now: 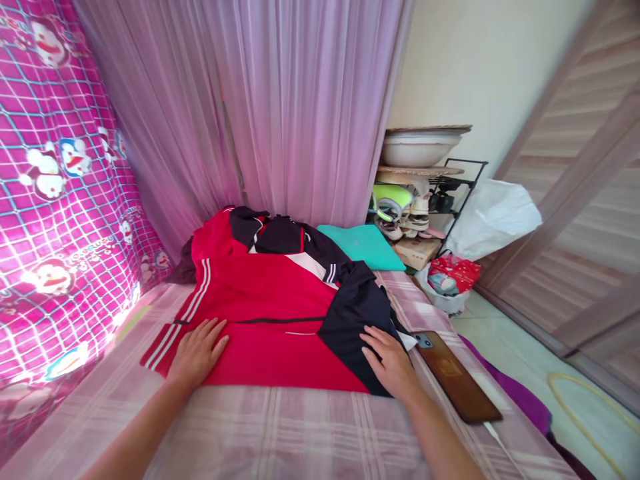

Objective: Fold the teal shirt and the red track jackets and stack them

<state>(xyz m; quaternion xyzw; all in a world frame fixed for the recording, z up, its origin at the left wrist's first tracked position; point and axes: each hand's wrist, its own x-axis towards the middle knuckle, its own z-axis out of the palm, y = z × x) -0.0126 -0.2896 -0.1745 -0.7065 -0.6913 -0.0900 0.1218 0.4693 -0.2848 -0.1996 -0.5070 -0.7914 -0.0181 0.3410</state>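
A red and black zip jacket (pixel 270 353) with white stripes along its hem lies spread flat on the plaid bed sheet (pixel 280 433). My left hand (pixel 197 353) rests flat on the red part near the striped hem, fingers stretched out. On the black part at the right lies my right hand (pixel 387 357), fingers spread and palm down. Neither hand grips the cloth. Behind the jacket is a heap of red, black and white clothing (pixel 220 237); where one piece ends and another starts is hard to tell.
To the right lies a phone in a brown case (pixel 455 377) with a white cable. A teal flat item (pixel 363 245) sits at the back. Beyond the bed are a shoe rack (pixel 457 212) and bags (pixel 453 277). Purple curtains (pixel 290 113) hang behind, a pink patterned cloth (pixel 60 200) at left.
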